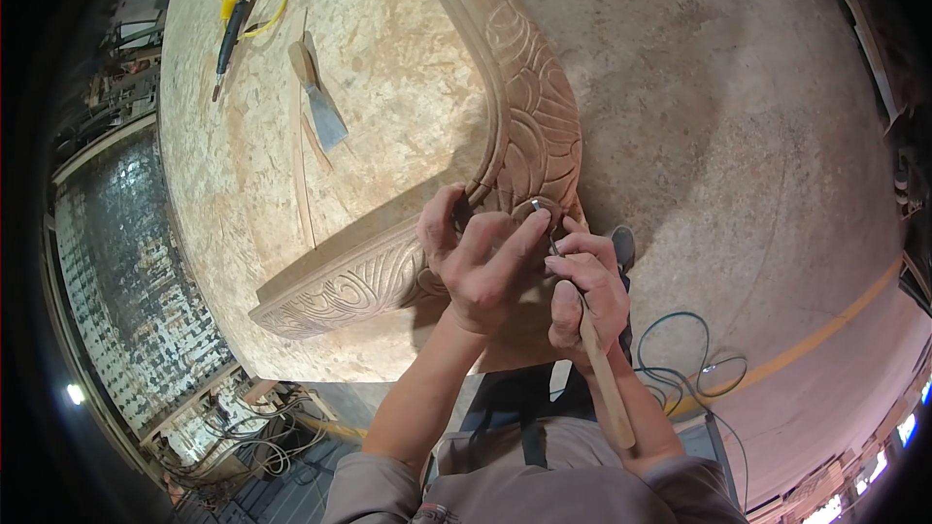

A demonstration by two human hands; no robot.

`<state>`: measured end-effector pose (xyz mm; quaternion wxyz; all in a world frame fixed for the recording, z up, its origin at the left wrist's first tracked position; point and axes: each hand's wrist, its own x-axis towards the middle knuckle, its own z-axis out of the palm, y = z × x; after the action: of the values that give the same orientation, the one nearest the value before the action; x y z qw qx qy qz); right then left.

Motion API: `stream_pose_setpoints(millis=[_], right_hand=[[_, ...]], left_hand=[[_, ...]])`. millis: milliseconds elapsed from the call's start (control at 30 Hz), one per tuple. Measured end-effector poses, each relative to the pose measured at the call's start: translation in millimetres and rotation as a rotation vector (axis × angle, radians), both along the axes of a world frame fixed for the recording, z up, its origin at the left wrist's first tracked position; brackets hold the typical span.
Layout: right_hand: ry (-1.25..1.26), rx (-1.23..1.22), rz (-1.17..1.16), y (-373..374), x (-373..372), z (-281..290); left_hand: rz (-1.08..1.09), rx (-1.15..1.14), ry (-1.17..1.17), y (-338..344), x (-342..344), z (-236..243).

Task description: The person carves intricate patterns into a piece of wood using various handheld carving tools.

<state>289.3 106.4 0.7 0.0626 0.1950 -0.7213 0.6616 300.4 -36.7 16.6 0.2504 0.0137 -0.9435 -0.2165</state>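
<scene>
- i see the right hand (592,303) closed around a wooden-handled carving tool (609,383), its metal end at the carved wooden piece (536,126).
- the left hand (481,262) lies spread over that piece; i cannot tell whether it grips.
- the piece sits along the worktable's (388,68) near and right edges.
- beyond lie a scraper (328,119) and a yellow-and-black tool (232,10).
- lettering on the shirt (602,495) is too small for me to read.
</scene>
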Motion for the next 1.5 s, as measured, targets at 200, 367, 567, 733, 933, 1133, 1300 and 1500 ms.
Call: stream_pose_setpoints(millis=[200, 367, 567, 733, 933, 1133, 1300, 1500], right_hand=[[0.023, -0.008, 0.002, -1, -3, 0], [-0.017, 0.004, 0.004, -3, -5, 9], [0.019, 0.013, -0.061, -13, -6, 8], [0.104, 0.054, -0.109, -20, -2, 2], [-0.233, -0.408, -0.282, -7, -2, 4], [-0.338, -0.239, -0.064, 7, 6, 12], [-0.108, -0.102, -0.010, 5, 0, 2], [-0.175, -0.150, -0.081, 0, 0, 3]], left_hand=[[0.016, 0.008, -0.007, 1, 0, 1], [0.029, 0.001, -0.026, 2, -1, 2], [0.016, 0.049, -0.036, 6, -2, 5], [-0.035, 0.080, -0.024, 5, -6, 11], [0.116, 0.201, 0.161, 4, -5, -11], [-0.026, 0.032, 0.066, -4, -2, -1], [-0.140, -0.031, -0.041, -5, 4, 7], [-0.111, -0.067, -0.032, -4, 5, 7]])
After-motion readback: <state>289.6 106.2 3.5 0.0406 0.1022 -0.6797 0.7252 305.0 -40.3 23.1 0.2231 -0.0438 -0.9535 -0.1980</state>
